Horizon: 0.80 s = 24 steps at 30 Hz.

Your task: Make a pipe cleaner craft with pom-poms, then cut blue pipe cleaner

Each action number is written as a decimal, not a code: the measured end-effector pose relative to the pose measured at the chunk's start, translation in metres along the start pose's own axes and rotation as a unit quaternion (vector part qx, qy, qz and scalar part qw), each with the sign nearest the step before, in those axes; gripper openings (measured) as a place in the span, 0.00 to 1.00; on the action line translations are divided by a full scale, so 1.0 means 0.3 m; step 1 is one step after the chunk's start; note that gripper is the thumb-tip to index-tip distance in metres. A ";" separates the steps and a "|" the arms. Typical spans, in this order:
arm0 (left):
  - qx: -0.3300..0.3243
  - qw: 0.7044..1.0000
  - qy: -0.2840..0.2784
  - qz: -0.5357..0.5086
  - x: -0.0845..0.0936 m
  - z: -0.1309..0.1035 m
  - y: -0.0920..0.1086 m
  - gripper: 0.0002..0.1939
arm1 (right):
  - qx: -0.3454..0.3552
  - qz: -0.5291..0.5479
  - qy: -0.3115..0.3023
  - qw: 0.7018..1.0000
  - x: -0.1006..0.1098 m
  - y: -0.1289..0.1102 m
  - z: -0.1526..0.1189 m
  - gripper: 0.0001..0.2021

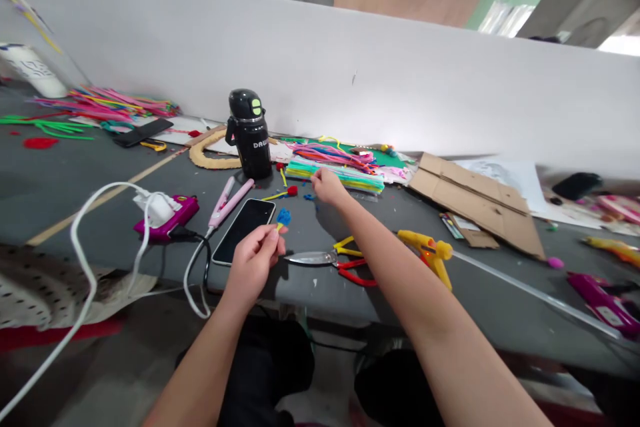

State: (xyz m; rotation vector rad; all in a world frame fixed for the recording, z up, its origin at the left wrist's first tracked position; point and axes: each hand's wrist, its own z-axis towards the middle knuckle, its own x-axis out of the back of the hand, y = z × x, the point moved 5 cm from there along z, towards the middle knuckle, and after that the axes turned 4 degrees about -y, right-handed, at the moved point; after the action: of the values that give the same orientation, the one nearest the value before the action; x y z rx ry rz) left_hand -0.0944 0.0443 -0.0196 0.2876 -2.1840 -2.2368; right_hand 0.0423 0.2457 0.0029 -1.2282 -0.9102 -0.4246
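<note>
Your left hand [254, 255] pinches a blue-topped yellow piece [284, 217], its head shaped; a red-topped piece [292, 191], also shaped, lies beyond that grip. Your right hand [329, 187] curls narrowly at unshaped chenille stems [361, 181]; whether it holds any, I cannot tell.

The white capital letters "DAW" can be read on the side of the glossy black bottle with a rounded lid and side handle [253, 147]; any further letters cannot be made out where its body curves away. Far to the left of the bottle, a white cylindrical cup [37, 72] bears dark markings too blurred to read. Well to the right of the bottle, the pale patch on a magenta plastic block [603, 303] is also unreadable.
</note>
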 end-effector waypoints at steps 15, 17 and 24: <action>-0.075 0.963 -0.180 0.187 -0.290 -0.076 0.126 0.16 | 0.069 0.295 -0.007 0.953 0.160 -0.014 -0.727 0.10; -0.082 0.959 -0.170 0.211 -0.290 -0.067 0.108 0.16 | 0.072 0.260 0.004 0.963 0.145 0.006 -0.719 0.10; -0.108 0.961 -0.113 0.229 -0.292 -0.061 0.066 0.14 | 0.039 0.364 0.009 0.931 0.082 0.037 -0.695 0.09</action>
State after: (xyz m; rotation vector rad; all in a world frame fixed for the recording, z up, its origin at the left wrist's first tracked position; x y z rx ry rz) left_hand -0.0084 0.0368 0.0109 -0.4516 -1.8147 -2.2815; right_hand 0.1405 0.0599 0.0035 -1.3849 -0.3950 0.1942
